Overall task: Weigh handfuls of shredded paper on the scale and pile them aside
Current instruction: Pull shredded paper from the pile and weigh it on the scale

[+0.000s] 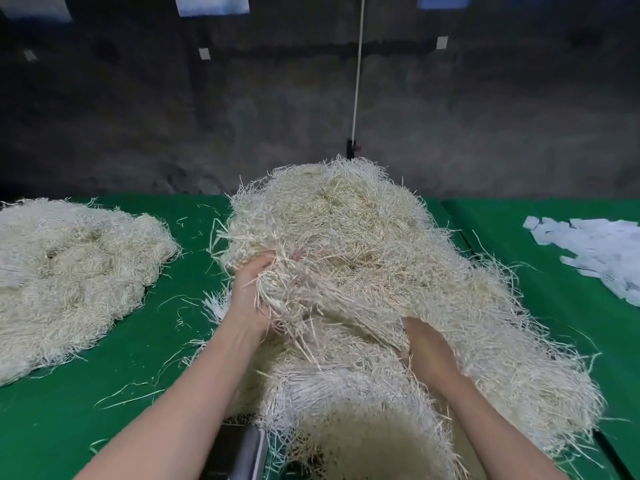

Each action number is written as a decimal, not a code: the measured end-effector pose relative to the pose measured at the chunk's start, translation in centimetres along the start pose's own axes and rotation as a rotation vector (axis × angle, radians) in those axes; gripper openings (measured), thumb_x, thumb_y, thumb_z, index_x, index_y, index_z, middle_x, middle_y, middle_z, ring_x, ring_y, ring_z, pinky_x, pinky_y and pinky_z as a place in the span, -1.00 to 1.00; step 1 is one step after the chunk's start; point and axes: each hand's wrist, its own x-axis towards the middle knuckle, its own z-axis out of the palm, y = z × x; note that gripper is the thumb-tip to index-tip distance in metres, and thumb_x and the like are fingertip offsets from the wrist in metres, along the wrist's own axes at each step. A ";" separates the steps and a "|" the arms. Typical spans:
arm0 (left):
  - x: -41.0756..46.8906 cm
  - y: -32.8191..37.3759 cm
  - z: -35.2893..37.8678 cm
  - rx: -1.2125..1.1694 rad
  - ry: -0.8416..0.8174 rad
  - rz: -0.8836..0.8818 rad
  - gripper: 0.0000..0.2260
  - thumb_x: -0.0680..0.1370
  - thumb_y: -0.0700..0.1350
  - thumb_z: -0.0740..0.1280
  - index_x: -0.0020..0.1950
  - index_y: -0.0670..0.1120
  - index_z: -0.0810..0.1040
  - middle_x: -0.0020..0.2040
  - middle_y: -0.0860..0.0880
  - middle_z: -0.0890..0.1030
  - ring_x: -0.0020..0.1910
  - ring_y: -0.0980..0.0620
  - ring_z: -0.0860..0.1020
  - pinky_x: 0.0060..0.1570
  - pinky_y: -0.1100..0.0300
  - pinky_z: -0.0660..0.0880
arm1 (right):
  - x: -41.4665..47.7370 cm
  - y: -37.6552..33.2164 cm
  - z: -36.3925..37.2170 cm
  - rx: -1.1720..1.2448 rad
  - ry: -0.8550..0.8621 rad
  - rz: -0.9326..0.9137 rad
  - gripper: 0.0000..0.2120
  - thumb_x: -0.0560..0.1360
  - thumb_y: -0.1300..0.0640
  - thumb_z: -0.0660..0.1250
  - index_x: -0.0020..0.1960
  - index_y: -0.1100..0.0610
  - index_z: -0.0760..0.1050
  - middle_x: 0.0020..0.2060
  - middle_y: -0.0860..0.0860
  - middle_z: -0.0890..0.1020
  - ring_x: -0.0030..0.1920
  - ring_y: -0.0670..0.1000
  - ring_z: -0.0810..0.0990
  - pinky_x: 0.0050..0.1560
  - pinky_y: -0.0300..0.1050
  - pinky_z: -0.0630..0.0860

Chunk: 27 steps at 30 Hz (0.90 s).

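Well out past the outer side of your left hand, the set-aside pile [69,271] lies on the green cloth [166,341], apart from anything you touch. Your left hand [252,296] has its fingers curled round a clump [277,289] of shredded paper, and strands trail down from the palm (the metal edge [242,452] beneath that forearm may be the scale, mostly covered). The clump is still joined to the big heap [346,230], which rises just beyond both hands. Your right hand [429,351] sits sunk in the heap's near side with its fingers buried, so I cannot tell whether it grips or only presses. Far past that hand's outer side lie white paper slips [595,251]. This looks like the gathering step. Next you need to tug the handful clear of the tangle and set it on the scale.
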 end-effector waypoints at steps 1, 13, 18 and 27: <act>0.0 0.2 -0.4 0.007 0.026 0.006 -0.85 0.23 -0.13 0.43 -0.22 -0.05 0.63 -0.05 -0.16 0.66 -0.08 -0.12 0.61 -0.08 -0.11 0.56 | 0.0 -0.1 0.0 -0.005 -0.003 -0.012 -0.45 0.52 0.19 0.29 0.46 0.06 0.20 0.36 0.05 0.40 0.31 0.06 0.39 0.27 -0.08 0.35; -2.4 0.8 -0.7 0.144 -0.006 -0.043 -0.69 0.28 0.00 0.39 -0.05 -0.10 0.54 0.08 -0.09 0.56 0.00 -0.01 0.57 -0.25 0.13 0.60 | 0.0 -10.6 -8.8 0.138 0.045 -0.291 -0.82 0.47 0.12 0.34 0.01 -0.04 0.39 0.05 -0.12 0.49 0.05 -0.08 0.48 0.11 -0.19 0.41; -3.8 0.9 1.0 0.197 -0.013 0.008 -0.68 0.25 0.09 0.41 -0.07 -0.01 0.54 -0.15 0.01 0.61 0.03 0.06 0.52 -0.12 0.16 0.48 | -0.3 -14.1 -4.4 0.431 -0.207 -0.187 -0.72 0.56 0.26 0.19 0.25 0.18 0.44 0.08 0.01 0.55 -0.02 0.00 0.55 0.00 -0.24 0.42; -3.0 6.1 3.2 0.271 -0.067 0.080 -0.72 0.26 -0.03 0.43 -0.10 -0.02 0.46 -0.08 -0.10 0.58 -0.18 -0.09 0.57 -0.30 0.05 0.53 | -2.1 -7.3 1.3 0.102 -0.278 -0.105 -0.76 0.62 0.01 0.09 0.07 0.10 0.47 0.01 -0.02 0.53 0.06 0.02 0.52 -0.01 -0.19 0.37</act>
